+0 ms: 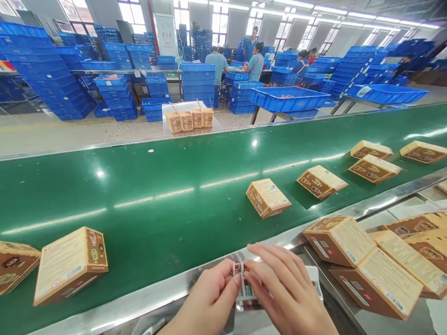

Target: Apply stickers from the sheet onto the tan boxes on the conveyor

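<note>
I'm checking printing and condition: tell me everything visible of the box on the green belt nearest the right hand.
The box looks like cardboard, with a tan face bearing fine print and a small blue patch, and a brown-and-cream side with small pictures. It appears closed, without obvious damage. It lies askew on the green belt, which alone visibly touches it.

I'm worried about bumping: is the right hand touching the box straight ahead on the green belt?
Apart. The head view shows green belt between the right hand and box.

Belt (pixel 174 223) open beyond fingers (pixel 275 261), boxes (pixel 387 279) right
</note>
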A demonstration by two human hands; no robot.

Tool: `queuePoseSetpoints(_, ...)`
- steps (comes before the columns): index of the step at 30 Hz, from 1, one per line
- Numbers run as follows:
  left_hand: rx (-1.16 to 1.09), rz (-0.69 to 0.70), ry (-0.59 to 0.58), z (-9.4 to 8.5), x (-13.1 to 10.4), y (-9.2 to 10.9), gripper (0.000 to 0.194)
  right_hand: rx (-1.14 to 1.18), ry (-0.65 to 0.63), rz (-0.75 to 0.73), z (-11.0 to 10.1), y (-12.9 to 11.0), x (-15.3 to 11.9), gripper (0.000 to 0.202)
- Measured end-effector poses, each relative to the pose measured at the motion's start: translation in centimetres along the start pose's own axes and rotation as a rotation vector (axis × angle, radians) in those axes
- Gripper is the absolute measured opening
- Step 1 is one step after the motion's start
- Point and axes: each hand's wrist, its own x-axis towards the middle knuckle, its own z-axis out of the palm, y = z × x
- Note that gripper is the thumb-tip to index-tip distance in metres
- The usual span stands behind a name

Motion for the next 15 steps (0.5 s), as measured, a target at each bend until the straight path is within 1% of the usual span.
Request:
queuePoseSetpoints(3, 0.142, 0.023, -0.022, 0.6, 0.6, 0.2, 0.053, 0.039, 0.003, 0.080, -0.3, 0.6, -0.3, 0.020)
queuePoseSetpoints(5, 0.197, 0.042, -0.012, 1.0, 1.0, 0.4, 0.052, 0.022, 0.030, 0.079, -0.5, 0.9, -0.6, 0.020)
queuePoseSetpoints(8, 0.243, 0.058, 0.032, 1.5, 1.6, 0.4, 0.053, -0.061, 0.073, 0.045, -0.6, 1.0, -1.1, 0.022)
queuePoseSetpoints(11, 0.248, 0.036, 0.057, 1.8, 2.1, 0.3, 0.053, -0.085, 0.064, 0.022, -0.5, 0.7, -1.6, 0.021)
queuePoseSetpoints(13, 0.252, 0.012, 0.068, 1.9, 2.4, 0.1, 0.053, -0.024, 0.086, 0.044, -0.7, 0.7, -2.0, 0.021)
queuePoseSetpoints(15, 0.253, 0.002, 0.075, 1.8, 2.5, -0.1, 0.053, 0.096, 0.090, 0.115, -1.0, 0.9, -2.4, 0.019)
